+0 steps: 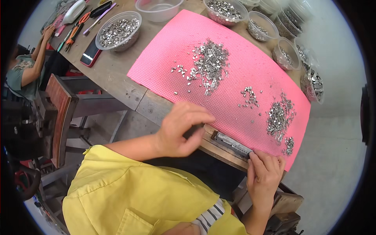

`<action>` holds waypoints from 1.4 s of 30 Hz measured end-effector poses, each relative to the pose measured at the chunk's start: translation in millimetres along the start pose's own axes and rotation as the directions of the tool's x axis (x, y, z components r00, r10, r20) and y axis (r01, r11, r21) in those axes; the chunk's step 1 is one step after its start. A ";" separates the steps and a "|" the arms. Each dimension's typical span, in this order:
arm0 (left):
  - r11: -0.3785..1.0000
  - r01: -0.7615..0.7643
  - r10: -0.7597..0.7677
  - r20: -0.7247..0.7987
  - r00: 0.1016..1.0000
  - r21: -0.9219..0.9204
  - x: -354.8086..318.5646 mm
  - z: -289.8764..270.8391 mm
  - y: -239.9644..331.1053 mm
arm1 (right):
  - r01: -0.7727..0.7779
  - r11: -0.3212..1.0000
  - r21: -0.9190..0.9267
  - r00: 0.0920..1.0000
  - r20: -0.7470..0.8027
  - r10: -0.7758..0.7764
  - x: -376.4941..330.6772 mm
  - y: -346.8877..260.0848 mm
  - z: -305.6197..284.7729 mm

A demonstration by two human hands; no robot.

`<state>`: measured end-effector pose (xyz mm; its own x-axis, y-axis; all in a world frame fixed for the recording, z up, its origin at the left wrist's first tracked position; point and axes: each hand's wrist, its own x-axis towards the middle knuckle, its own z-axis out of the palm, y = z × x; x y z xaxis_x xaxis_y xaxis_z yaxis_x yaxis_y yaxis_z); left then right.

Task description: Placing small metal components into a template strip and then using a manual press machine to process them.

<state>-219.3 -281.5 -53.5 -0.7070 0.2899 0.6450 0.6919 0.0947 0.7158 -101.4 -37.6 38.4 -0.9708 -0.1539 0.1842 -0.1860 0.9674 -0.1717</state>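
Observation:
A narrow grey metal bar-shaped fixture [233, 144], with a row of small notches or pieces along it, lies on the wooden table edge [223, 154]. My right hand [266, 172] is closed at its right end, fingertips against the metal. Left of the fixture, my left hand [184, 129] hovers with curled fingers, thumb and forefinger drawn close together; whatever is between them, if anything, is too small to make out. Beyond both hands spreads a pink textured mat [164, 51] bearing a large pile of small silvery metal pieces [211, 64] and a smaller pile [278, 117] at right.
Clear plastic bowls of metal pieces line the far and right sides, one bowl [119, 31] standing left of the mat. Near it lie a phone [91, 53] and orange-handled pliers [74, 33]. Another person's arm [37, 58] shows at far left, behind a wooden stool [60, 113].

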 end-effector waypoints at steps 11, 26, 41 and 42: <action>0.770 -0.375 0.232 0.320 0.919 0.517 59.9 -52.5 -67.2 | 0.203 0.964 0.170 0.979 -0.028 -0.201 66.0 -20.4 17.3; 0.892 -0.171 0.079 0.227 0.971 0.419 72.2 -61.7 -73.0 | 0.377 0.924 0.065 0.923 0.059 -0.381 138.1 -37.1 67.5; 0.820 -0.203 -0.017 0.379 0.925 0.534 79.8 -51.1 -57.0 | 0.130 0.957 0.261 0.992 -0.043 -0.123 92.6 -21.7 43.9; 0.821 -0.206 -0.021 0.389 0.921 0.532 80.2 -51.8 -58.4 | 0.125 0.957 0.261 0.992 -0.042 -0.118 90.2 -18.5 44.1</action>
<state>-324.0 -313.1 -29.8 -0.6086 0.6358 0.4748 0.7918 0.5250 0.3120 -192.2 -78.3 15.6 -0.9346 -0.2585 0.2442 -0.3392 0.8541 -0.3943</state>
